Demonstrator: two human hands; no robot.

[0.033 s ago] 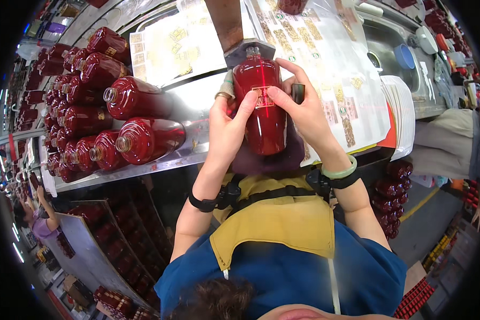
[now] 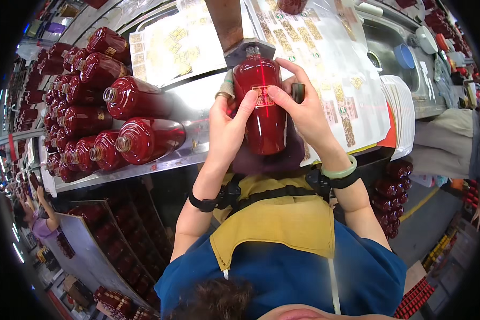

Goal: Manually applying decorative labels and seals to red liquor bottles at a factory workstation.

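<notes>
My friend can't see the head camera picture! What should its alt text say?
A person's left hand and right hand hold a red bottle, both thumbs at its small gold-edged label. More red bottles are piled to the left, and a white sheet with rows of gold pieces lies to the right.

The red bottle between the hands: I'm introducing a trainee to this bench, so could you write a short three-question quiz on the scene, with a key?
1. Multiple choice: where on the bottle are the thumbs of the left hand and right hand?
A. At its neck
B. At its label
C. At its base

2. True or false: the green bangle is on the right arm.

3. Fill in: the stacked bottles on the bench lie to the held bottle's ____ in the head view.

Key: 1. B; 2. True; 3. left
</notes>
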